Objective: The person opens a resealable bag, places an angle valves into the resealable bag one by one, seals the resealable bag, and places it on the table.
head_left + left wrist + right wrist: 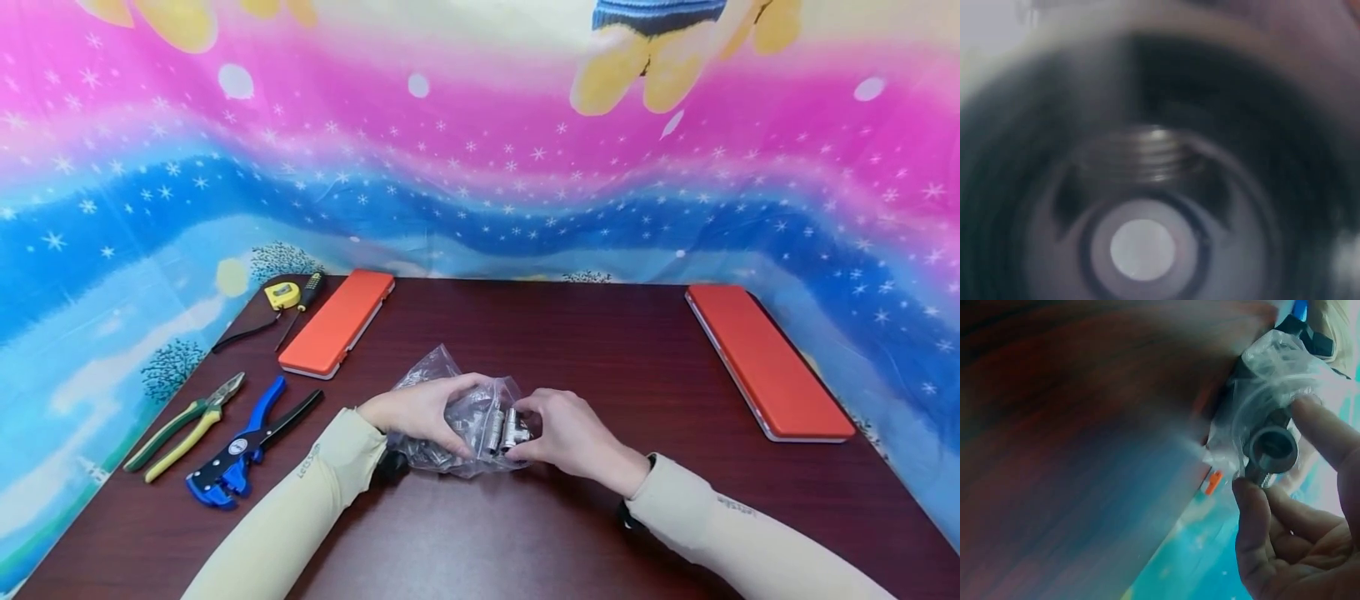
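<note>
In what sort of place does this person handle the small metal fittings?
Probably an improvised indoor work corner, perhaps arranged for recording: a wood-grain table holds hand tools such as a wire stripper, and a pink-and-blue snowflake backdrop rises behind it.

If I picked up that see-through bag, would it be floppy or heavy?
Probably floppy: the bag looks thin and crinkled. Maybe heavy for its size, since the shiny parts inside look like metal.

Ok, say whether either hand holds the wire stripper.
No, the wire stripper lies on the tabletop, apart from the left hand and the right hand.
</note>
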Demonstrator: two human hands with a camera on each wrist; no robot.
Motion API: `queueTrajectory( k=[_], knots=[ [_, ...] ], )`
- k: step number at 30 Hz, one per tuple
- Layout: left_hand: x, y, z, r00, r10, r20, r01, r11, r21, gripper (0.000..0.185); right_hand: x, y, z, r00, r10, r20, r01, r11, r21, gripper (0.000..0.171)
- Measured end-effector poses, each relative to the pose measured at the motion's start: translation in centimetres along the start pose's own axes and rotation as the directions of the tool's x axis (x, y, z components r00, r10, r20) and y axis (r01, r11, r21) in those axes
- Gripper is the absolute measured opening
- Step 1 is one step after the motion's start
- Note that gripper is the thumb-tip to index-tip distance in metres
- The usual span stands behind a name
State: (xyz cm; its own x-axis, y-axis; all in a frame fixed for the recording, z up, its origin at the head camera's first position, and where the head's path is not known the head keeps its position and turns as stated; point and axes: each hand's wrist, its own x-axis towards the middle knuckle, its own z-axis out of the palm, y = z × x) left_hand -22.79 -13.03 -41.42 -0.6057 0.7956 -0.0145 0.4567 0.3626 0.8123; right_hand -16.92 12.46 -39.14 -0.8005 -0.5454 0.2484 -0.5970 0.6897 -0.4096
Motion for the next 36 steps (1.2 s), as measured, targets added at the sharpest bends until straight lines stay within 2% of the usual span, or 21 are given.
queueTrajectory(
  k=[3,7,11,16,22,25,30,34,36],
  knots=[
    [0.0,0.1,0.0,1.0,-0.006,0.008,0.006,1.0,-0.008,0.093,0.3,-0.6,0.5,0.999,-0.016,-0.04,0.014,0.998,-0.059,0.057],
    [-0.1,0.2,-0.1,1.0,-0.015,0.006,0.014,1.0,0.013,0.094,0.5,-1.4,0.9,0.992,-0.08,-0.097,0.066,0.988,-0.139,0.06],
    [-0.2,0.3,-0.1,1.0,-0.007,0.009,0.007,1.0,0.009,0.094,0.6,-2.0,1.6,0.989,-0.128,-0.074,0.115,0.981,-0.158,0.047],
    [-0.2,0.4,0.0,1.0,-0.003,0.015,0.004,1.0,-0.031,0.092,0.8,-2.1,2.3,0.994,-0.113,-0.001,0.112,0.988,-0.102,0.035],
    [-0.3,0.5,0.0,0.999,-0.028,0.019,0.028,0.999,-0.036,0.092,0.9,-1.7,1.6,0.994,-0.109,0.017,0.11,0.991,-0.076,0.042],
    [-0.4,0.6,-0.1,0.999,-0.037,0.013,0.037,0.999,-0.017,0.092,0.6,-1.6,0.8,0.997,-0.069,0.024,0.07,0.995,-0.064,0.043],
    [-0.4,0.7,-0.2,0.999,-0.043,-0.004,0.043,0.999,0.016,0.092,-0.3,-1.9,-0.5,1.0,-0.005,-0.004,0.005,1.0,-0.013,0.024],
    [-0.6,0.9,-0.5,0.998,-0.061,-0.016,0.061,0.997,0.042,0.094,-1.0,-2.9,-1.1,0.999,0.002,-0.04,0.0,0.998,0.058,0.008],
    [-0.8,1.0,-0.6,0.998,-0.068,-0.014,0.068,0.997,0.043,0.094,-1.4,-3.6,-1.2,0.998,0.012,-0.056,-0.006,0.994,0.107,0.006]
  ],
)
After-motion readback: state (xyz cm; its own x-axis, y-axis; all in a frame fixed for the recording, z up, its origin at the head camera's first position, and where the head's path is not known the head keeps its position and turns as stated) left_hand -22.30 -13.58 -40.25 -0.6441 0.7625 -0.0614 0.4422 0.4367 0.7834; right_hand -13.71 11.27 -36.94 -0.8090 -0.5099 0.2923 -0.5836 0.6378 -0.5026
